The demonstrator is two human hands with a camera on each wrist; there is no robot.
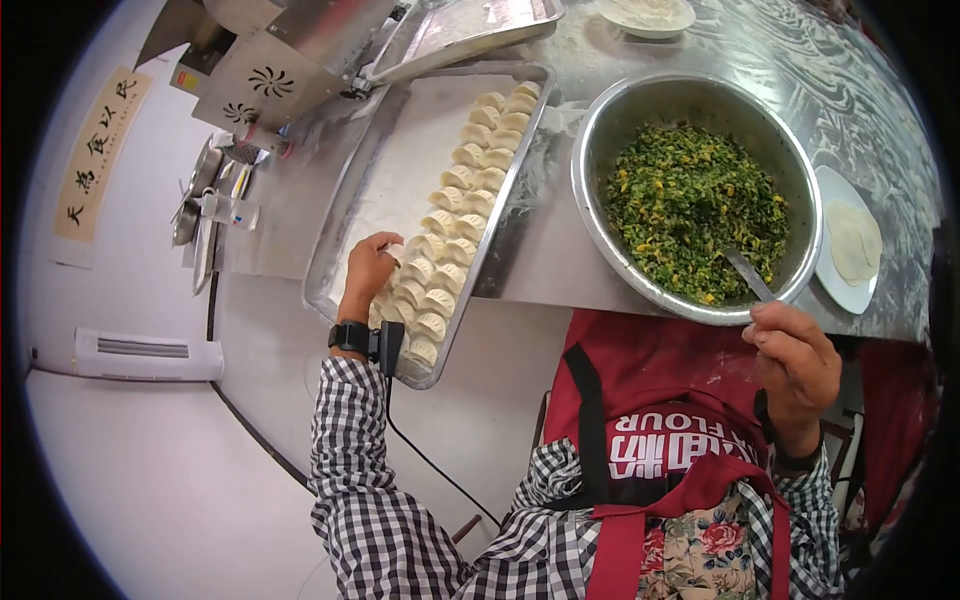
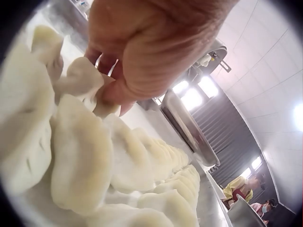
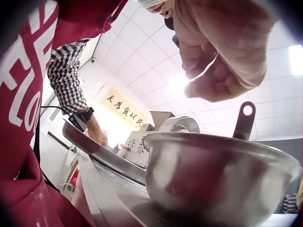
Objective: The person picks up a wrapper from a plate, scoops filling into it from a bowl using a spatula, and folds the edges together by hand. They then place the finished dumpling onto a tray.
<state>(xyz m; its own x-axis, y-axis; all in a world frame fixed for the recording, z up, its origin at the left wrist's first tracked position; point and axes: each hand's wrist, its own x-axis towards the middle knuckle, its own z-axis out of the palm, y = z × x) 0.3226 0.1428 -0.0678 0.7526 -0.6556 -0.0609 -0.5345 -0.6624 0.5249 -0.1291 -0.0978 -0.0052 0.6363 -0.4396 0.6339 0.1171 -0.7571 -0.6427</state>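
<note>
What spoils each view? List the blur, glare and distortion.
Head view: fisheye bends the table, corners black. Left wrist view: near dumplings blurred, left hand fills the top, window glare behind. Right wrist view: ceiling light washes out round the right hand; bowl soft.

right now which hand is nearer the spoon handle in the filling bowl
Right. The right hand hovers just beside the spoon handle at the near rim of the filling bowl, empty. The left hand is off over the tray, pinching a dumpling.
</note>
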